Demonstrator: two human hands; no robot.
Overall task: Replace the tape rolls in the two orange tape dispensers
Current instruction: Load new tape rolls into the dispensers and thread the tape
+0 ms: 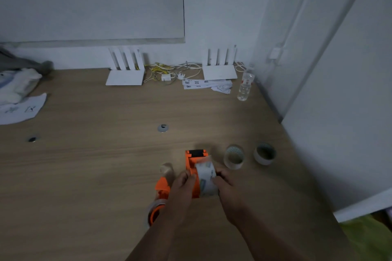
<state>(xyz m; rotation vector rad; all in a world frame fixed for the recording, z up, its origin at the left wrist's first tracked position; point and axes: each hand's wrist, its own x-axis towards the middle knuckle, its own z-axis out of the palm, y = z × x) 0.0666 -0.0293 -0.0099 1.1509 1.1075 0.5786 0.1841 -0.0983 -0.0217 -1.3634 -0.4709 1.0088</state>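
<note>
An orange tape dispenser (192,160) with a black roller at its far end stands on the wooden desk (95,154). My left hand (183,186) grips its left side. My right hand (224,186) holds the clear tape roll (206,178) that sits in the dispenser. A second orange dispenser (160,193) lies to the left, partly hidden by my left arm, with a tape roll (153,210) on its near end. Two loose tape rolls stand to the right: a clear roll (234,156) and a whitish roll (264,153).
Two white routers (125,76) (219,71) with tangled cables (169,72) sit by the back wall. Printed papers (203,85) and a water bottle (245,86) are at the back right. Paper and cloth (19,99) lie at the left. A white partition (339,112) borders the desk's right edge.
</note>
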